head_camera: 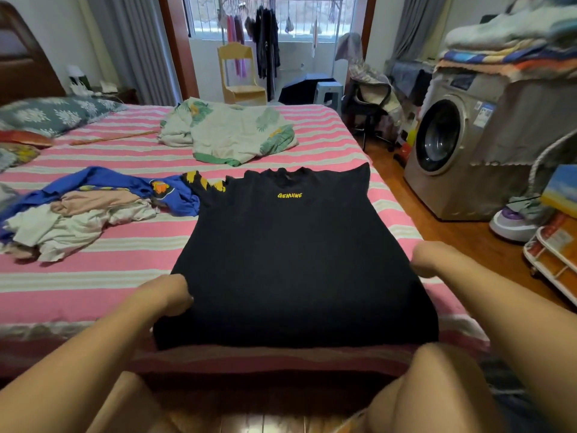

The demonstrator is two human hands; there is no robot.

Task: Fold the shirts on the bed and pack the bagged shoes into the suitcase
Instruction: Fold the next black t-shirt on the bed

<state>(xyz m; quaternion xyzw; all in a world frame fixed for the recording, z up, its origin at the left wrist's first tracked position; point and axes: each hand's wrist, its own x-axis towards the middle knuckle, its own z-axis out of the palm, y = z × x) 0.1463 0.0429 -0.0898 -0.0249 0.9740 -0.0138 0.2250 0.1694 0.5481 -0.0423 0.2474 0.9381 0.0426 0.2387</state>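
Black shirt (290, 254) – yellow lettering; bed (93, 276) pink-cream striped; blue shirt (125, 182) – orange print.

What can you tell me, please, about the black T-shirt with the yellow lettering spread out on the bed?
The black T-shirt with yellow "GENUINE" lettering lies flat, front up, on the pink striped bedspread, collar away from the person, hem at the near bed edge. It looks like soft knit cotton. One sleeve shows yellow marks beside a blue garment. The left hand and right hand grip its side edges.
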